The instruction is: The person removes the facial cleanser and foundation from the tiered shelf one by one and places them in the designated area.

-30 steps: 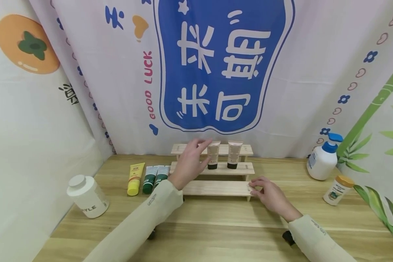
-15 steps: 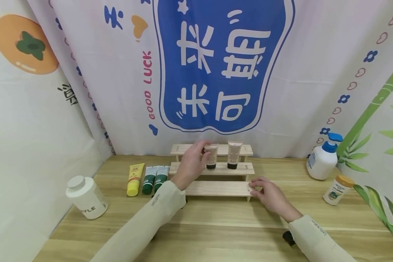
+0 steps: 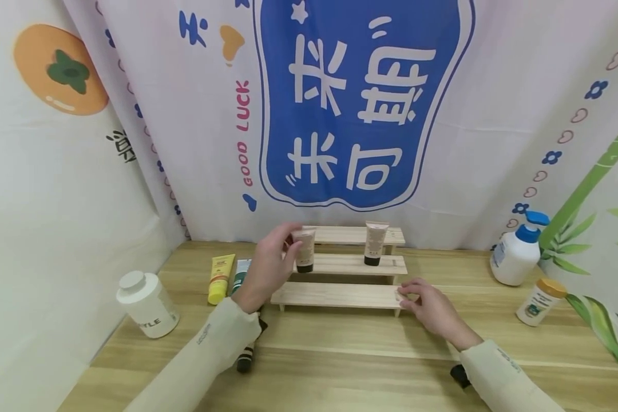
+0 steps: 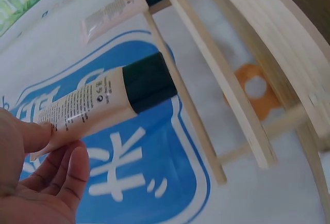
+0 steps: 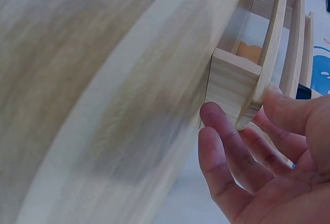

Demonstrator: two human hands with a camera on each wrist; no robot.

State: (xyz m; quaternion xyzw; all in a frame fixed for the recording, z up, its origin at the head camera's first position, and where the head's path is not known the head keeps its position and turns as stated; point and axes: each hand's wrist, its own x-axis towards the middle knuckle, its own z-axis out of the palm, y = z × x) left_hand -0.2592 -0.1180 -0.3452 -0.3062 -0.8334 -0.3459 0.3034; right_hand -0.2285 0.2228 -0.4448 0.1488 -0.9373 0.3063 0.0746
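Note:
Thumb and fingers of my left hand [image 3: 270,266] pinch a beige squeeze tube [image 3: 305,249] near its flat end, cap downward. The black cap is over the left part of the middle step; whether it touches the wood I cannot tell. In the left wrist view the pinched tube [image 4: 87,108] shows its printed text. A matching tube [image 3: 376,243] stands on its cap on the middle step, farther right. My right hand [image 3: 435,309] holds the right end of the lowest step of the three-tier wooden rack [image 3: 340,294], thumb on top in the right wrist view.
Left of the rack lie a yellow tube [image 3: 220,280] and a green-and-white tube [image 3: 241,274], partly behind my left arm. A white jar [image 3: 146,306] stands far left. At right are a blue-topped pump bottle [image 3: 517,257] and an orange-capped bottle [image 3: 541,303].
My left hand took hold of the left beige tube and moved it leftward along the middle step, away from the other tube. The right hand stays at the rack's end. The head view shifted slightly.

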